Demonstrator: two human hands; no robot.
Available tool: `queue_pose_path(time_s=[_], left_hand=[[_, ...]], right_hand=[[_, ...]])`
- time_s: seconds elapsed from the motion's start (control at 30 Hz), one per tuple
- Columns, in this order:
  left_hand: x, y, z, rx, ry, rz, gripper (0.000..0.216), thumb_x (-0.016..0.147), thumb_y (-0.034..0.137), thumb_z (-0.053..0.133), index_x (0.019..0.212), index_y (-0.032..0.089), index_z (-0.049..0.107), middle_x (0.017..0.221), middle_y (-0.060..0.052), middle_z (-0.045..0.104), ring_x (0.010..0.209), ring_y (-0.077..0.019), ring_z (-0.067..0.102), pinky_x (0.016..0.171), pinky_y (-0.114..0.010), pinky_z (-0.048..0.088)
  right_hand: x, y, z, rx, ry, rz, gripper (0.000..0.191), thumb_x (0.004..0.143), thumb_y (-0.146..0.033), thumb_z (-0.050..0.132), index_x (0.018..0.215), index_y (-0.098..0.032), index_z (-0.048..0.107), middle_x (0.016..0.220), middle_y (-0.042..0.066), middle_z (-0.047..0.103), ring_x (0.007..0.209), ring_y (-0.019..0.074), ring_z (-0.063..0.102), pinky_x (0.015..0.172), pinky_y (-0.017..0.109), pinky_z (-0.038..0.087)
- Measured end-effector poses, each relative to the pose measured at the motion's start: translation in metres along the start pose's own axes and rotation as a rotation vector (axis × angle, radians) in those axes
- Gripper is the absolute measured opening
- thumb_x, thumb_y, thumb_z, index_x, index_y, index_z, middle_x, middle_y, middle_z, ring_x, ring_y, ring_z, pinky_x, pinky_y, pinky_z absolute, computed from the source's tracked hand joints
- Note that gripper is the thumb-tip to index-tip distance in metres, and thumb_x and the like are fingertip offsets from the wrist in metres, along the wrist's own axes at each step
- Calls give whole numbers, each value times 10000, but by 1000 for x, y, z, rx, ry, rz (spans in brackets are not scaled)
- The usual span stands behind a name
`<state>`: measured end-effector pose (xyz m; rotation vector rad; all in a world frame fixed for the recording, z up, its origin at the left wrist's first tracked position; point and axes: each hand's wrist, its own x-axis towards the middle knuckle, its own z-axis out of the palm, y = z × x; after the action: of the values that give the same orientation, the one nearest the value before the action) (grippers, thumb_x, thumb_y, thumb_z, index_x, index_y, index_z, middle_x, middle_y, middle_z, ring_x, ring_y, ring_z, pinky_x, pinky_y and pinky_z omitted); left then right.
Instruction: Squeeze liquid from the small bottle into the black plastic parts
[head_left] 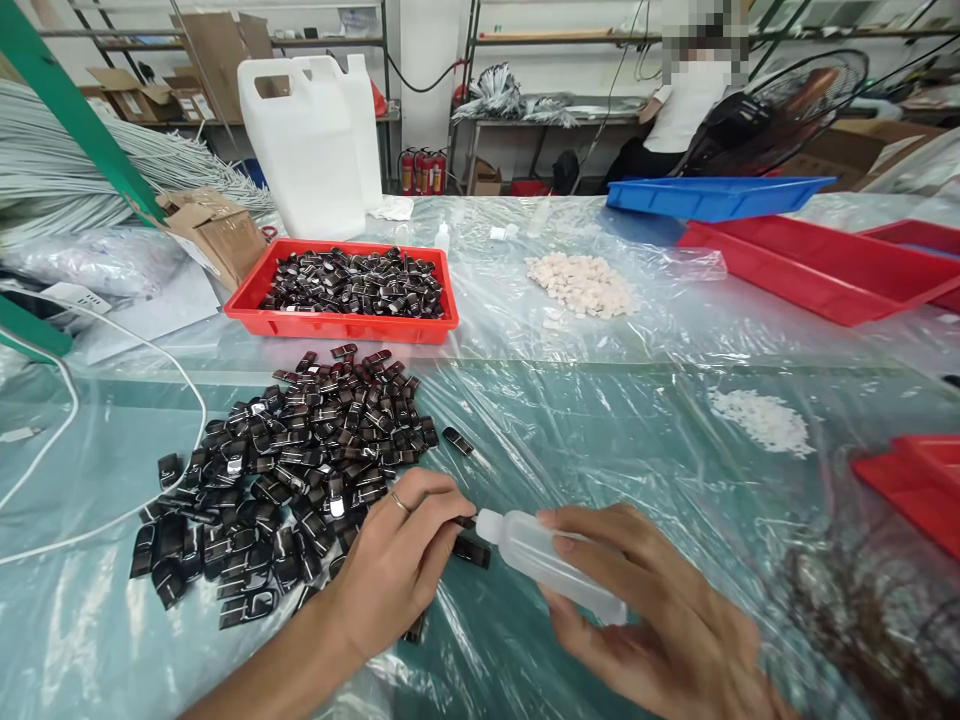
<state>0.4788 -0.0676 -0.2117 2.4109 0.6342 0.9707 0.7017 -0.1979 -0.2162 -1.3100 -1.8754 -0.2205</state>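
My right hand (637, 590) is wrapped round a translucent white squeeze bottle (551, 555), tilted so its capped tip points left. Against that tip, my left hand (409, 540) pinches a small dark piece (466, 521), mostly hidden by the fingers; a ring sits on one finger. Just beneath the bottle's nozzle lies a glossy black plastic piece (472, 552) on the plastic sheet. To the left spreads a heap of similar black pieces (300, 460), with one loose piece (457, 440) apart from it.
A red tray (341, 327) full of black pieces stands behind the heap. White jugs (304, 150) rise at the back left. Cream bits (581, 285) and white bits (761, 420) lie in piles. Blue (720, 200) and red trays (810, 270) sit right. A white cable (172, 490) crosses the left side.
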Motion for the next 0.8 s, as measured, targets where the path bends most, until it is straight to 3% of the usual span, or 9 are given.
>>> queue_pose_path(time_s=[0.13, 0.27, 0.37, 0.47, 0.53, 0.6, 0.7, 0.8], left_hand=[[-1, -1, 0, 13, -23, 7, 160, 1029, 165, 480, 1114, 250, 585, 1042, -15, 592, 864, -141, 643, 744, -268, 545], [0, 0, 0, -7, -22, -5, 150, 1027, 171, 489, 1116, 247, 582, 1043, -14, 590, 862, -133, 641, 766, -258, 541], [2, 1, -1, -54, 4, -10, 140, 1017, 182, 510, 1122, 248, 577, 1046, -10, 597, 868, -125, 637, 756, -231, 539], [5, 1, -2, -131, 48, -30, 117, 1002, 204, 547, 1102, 252, 583, 1055, -6, 629, 919, -131, 650, 796, -224, 545], [5, 1, -2, -181, 67, -38, 110, 997, 223, 561, 1098, 257, 589, 1056, -2, 657, 971, -145, 659, 833, -233, 546], [3, 1, -1, -222, 64, -51, 127, 998, 232, 554, 1115, 273, 582, 1028, 11, 679, 940, -143, 667, 798, -226, 548], [-6, 0, -1, -244, 27, -136, 134, 1006, 289, 534, 1138, 301, 549, 910, 42, 665, 706, -112, 621, 599, -196, 507], [-15, -4, -1, -224, -19, -250, 242, 1018, 494, 449, 1115, 296, 549, 784, 55, 590, 573, -111, 510, 489, -206, 422]], right_hand=[[8, 0, 0, 11, 24, 26, 835, 924, -174, 718, 1712, -365, 516, 1073, 101, 911, 865, 296, 895, 768, 453, 788], [18, -1, 0, 151, 89, 115, 667, 857, -169, 798, 1475, -402, 710, 1079, 85, 907, 890, 263, 881, 668, 333, 719], [24, 4, 5, 459, 127, 374, 425, 876, -236, 860, 1254, -421, 797, 1077, 54, 893, 964, 240, 862, 707, 290, 694], [29, 15, 12, 877, 180, 757, 222, 879, -414, 926, 1079, -360, 846, 1000, 49, 856, 852, 189, 800, 683, 244, 651], [32, 22, 17, 1082, 223, 997, 351, 782, -532, 990, 996, -290, 853, 936, 54, 803, 767, 156, 710, 636, 223, 596], [34, 26, 21, 1186, 236, 1145, 467, 690, -581, 1028, 961, -249, 845, 900, 51, 745, 735, 143, 622, 604, 227, 548], [33, 25, 26, 1292, 210, 1233, 499, 660, -596, 1027, 948, -238, 834, 857, 26, 667, 667, 120, 510, 580, 254, 509], [30, 23, 29, 1393, 142, 1256, 470, 681, -587, 1011, 948, -246, 828, 866, 10, 613, 646, 105, 452, 588, 270, 494]])
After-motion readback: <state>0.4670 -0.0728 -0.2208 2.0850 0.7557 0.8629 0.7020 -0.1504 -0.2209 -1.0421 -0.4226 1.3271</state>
